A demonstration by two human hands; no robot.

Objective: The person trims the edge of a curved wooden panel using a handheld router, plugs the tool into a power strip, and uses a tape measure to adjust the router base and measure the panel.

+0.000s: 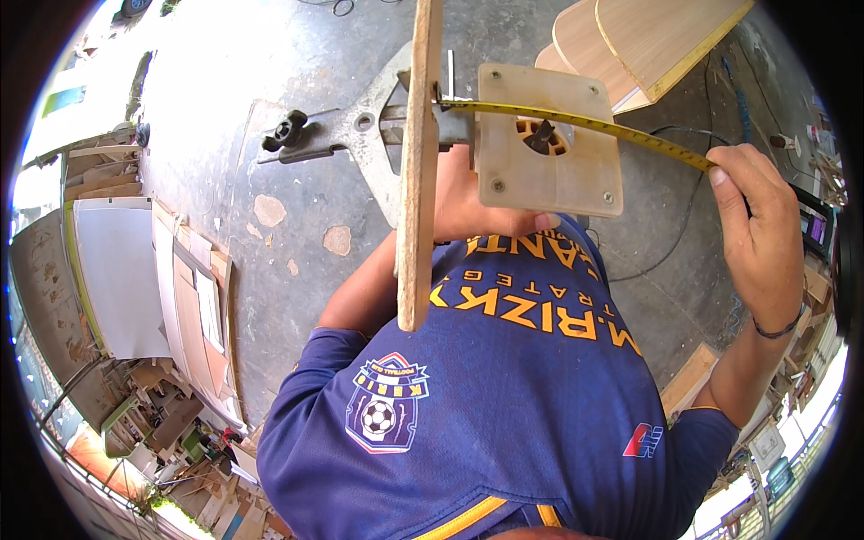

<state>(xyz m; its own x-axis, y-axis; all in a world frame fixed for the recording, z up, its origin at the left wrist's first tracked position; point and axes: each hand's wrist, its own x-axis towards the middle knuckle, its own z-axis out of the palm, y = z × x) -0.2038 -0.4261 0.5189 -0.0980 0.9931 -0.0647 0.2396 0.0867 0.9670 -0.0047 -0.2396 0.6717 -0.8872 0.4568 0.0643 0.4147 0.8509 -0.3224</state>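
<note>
A trim router is held up with its pale translucent base plate (549, 184) facing me; a dark collet shows in the round opening. My left hand (472, 209) is closed around the router behind the plate, most of its fingers hidden. Attached to the router's left side is a grey metal guide bracket (373, 144) with a black knob (290, 129). A wooden strip (417, 198), seen edge-on, crosses the bracket. From the strip a yellow tape measure blade (585, 120) runs rightward over the plate. My right hand (760, 225) pinches the blade at its right end.
Curved wood-faced panels (657, 40) lie at the upper right. A dark cable (688, 216) loops over the concrete floor (306, 198). At the left a white board (121, 279) and stacked sheets (193, 306) stand near wood scraps. More clutter lines the right edge.
</note>
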